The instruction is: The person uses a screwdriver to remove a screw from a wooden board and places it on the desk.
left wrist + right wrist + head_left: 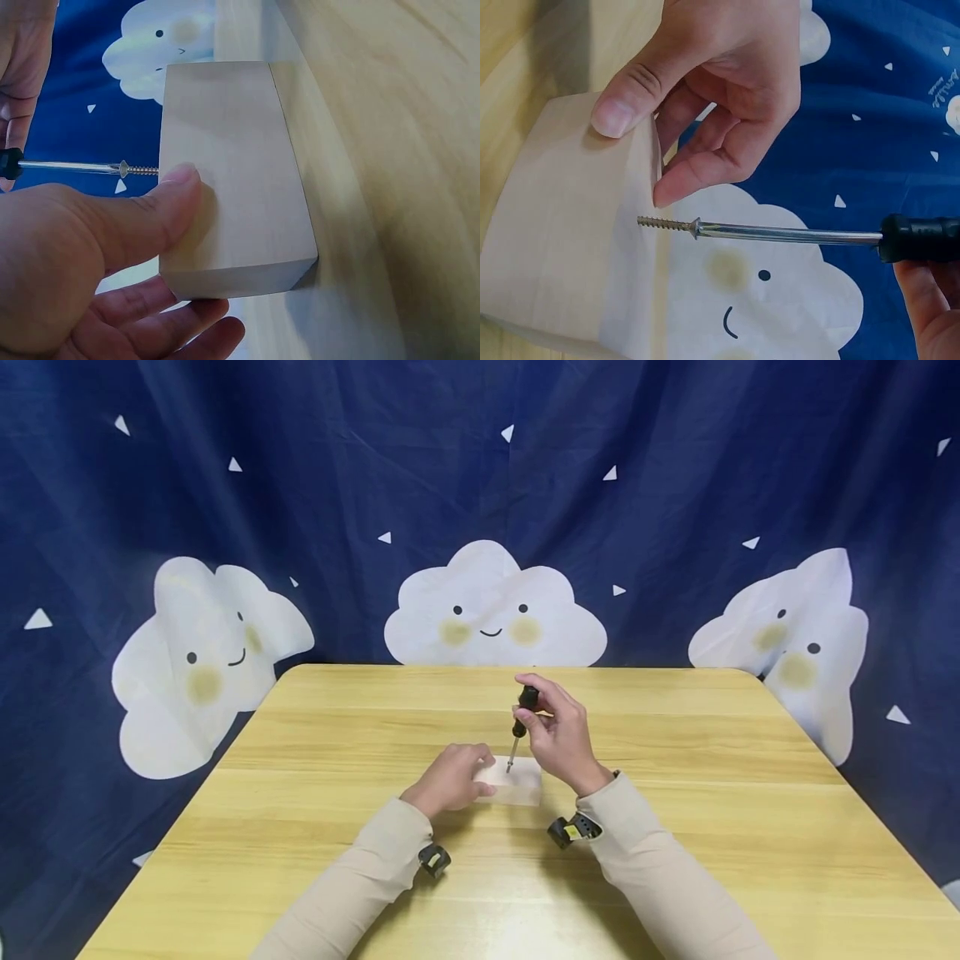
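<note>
A pale wooden block (517,792) lies on the table, its left end gripped by my left hand (453,777). In the left wrist view the thumb (176,199) presses the block's near side while other fingers reach round its end. My right hand (561,731) holds a screwdriver (519,723) by its black handle, slightly tilted above the block. At the tip of its metal shaft (795,235) sits a screw (667,223), with the screw's point at the block's top face. Most of the screw's thread shows outside the wood.
The light wooden table (337,718) has rounded far corners. Behind it hangs a dark blue curtain (330,510) printed with white clouds and small triangles. Each wrist wears a small black camera (434,860) below its beige sleeve cuff.
</note>
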Demonstrator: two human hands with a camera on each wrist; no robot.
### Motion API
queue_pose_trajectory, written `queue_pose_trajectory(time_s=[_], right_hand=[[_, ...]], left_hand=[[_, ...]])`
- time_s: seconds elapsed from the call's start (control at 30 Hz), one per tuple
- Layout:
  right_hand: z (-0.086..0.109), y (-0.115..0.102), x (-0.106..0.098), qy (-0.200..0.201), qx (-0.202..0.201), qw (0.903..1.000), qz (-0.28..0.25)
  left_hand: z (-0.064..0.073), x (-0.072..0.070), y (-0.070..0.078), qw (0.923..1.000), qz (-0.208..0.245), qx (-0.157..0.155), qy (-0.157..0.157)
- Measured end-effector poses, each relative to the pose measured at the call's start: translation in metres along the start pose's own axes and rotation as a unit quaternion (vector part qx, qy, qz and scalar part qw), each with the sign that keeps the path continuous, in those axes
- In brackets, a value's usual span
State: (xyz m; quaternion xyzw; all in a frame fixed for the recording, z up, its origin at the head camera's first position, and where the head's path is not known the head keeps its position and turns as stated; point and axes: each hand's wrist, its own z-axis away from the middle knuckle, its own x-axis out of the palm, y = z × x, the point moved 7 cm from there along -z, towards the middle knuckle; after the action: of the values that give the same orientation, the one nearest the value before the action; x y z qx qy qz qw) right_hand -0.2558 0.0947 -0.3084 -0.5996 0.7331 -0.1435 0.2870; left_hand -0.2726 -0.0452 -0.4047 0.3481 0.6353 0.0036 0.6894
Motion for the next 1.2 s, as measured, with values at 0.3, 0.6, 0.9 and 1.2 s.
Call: queue_pose_trajectory(time_s=[0.3, 0.6, 0.9, 1.2], right_hand=[[-0.0002, 0.004, 0.0029, -0.019, 0.009, 0.9994, -0.028], [-0.0024, 0.0021, 0.0078, -0.018, 0.025, 0.9993, 0.019], [-0.0042, -0.001, 0.0037, 0.009, -0.001, 0.9981, 0.061], [-0.0035, 0.0034, -0.0001, -0.016, 0.009, 0.9995, 0.026]], left_hand=[[0.0001, -0.0005, -0.0009, 1.0, -0.003, 0.0, -0.001], [0.0001, -0.0001, -0.0018, 1.0, -0.005, 0.006, 0.003], [0.0004, 0.0031, -0.0022, 1.0, -0.001, 0.0, -0.001], [0.0009, 0.0021, -0.0012, 0.9999, 0.004, -0.009, -0.003]])
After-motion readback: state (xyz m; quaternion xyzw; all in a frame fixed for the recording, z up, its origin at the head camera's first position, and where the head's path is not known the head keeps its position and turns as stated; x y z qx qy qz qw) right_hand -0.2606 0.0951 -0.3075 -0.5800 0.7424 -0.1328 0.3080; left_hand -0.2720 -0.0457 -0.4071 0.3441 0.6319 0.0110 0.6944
